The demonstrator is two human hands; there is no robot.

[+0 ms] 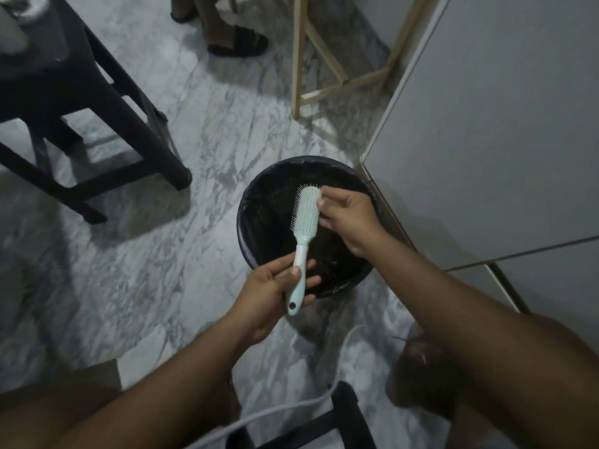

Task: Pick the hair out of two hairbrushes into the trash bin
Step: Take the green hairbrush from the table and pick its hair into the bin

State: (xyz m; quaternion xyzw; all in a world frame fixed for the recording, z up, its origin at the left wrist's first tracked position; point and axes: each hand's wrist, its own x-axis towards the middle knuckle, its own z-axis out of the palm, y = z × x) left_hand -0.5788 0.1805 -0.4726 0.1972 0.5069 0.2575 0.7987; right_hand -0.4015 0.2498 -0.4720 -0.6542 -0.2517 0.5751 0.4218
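Holding light, stiff hairbrush point(304, 222) by handle, left grip point(278, 286) closed; right grip point(343, 215) pinching at bristles over trash bin point(259, 189).

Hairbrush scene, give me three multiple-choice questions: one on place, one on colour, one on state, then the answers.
1. Where is the hairbrush head?
A. above the trash bin
B. on the floor
C. on the black stool

2. What colour is the hairbrush?
A. red
B. pale mint
C. black

3. How is the hairbrush held?
A. lying loose in the bin
B. both hands on the handle
C. left hand grips the handle, right hand fingers at the bristles

Answers: 1 A, the head overlaps the bin's opening. 2 B, the whole brush is pale mint. 3 C, each hand's position shows it.
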